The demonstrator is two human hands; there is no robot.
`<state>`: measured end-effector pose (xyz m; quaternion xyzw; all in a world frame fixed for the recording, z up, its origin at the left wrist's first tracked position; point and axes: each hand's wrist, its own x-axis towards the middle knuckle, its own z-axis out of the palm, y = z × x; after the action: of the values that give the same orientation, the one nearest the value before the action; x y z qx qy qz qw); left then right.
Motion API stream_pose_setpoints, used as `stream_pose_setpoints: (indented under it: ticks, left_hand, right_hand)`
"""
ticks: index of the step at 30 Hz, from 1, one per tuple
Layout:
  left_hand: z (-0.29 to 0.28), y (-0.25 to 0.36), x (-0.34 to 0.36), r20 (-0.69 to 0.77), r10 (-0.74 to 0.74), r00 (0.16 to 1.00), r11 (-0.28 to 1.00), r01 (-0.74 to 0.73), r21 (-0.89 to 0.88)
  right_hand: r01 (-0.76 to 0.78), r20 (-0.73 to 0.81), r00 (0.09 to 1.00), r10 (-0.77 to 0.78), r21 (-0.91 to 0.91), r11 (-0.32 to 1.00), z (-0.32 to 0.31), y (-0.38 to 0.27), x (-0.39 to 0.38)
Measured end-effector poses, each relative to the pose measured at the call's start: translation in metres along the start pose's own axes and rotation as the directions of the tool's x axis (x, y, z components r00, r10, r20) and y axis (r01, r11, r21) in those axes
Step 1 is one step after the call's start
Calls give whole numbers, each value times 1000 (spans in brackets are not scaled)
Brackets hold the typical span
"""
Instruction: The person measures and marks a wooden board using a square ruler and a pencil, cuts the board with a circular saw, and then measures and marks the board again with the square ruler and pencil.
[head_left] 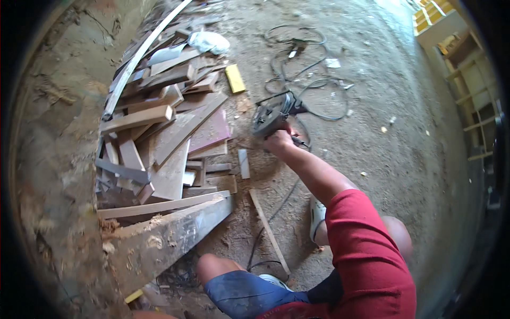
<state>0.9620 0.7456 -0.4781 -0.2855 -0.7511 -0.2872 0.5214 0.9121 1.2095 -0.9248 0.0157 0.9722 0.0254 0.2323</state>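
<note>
My right arm, in a red sleeve, stretches forward to a dark power saw (271, 114), where my right hand (279, 139) is closed around the handle. A black cord (325, 118) trails from the tool in loops over the dusty ground. Whether the saw rests on the ground or is raised is hard to tell. My left hand is out of view; only a bit of skin shows at the bottom edge.
Piled wood offcuts (170, 138) lie left, with a yellow block (234, 78) and white bag (207, 42). A thick board (170, 239) juts near my knee beside a rough wall (53, 133). A thin stick (268, 228) lies below; wooden framing (467, 90) stands right.
</note>
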Motion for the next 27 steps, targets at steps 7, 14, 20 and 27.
stream_pose_setpoints:
  ticks: [7,14,20,27]
  left_hand:
    - [0,4,36,-173,18,985,976,-55,-212]
    - [4,40,64,-251,91,964,960,-152,-236]
    - [5,58,68,-180,85,980,964,-127,-235]
    - [20,41,61,-221,-71,973,965,10,-263]
  right_hand:
    - [-160,-71,962,265,639,753,-87,-16,-192]
    - [-149,-66,947,313,776,613,-187,-113,-397]
    - [154,-386,762,519,887,434,-208,-145,-517]
    - [586,-467,765,443,790,-179,-161,-165,-523]
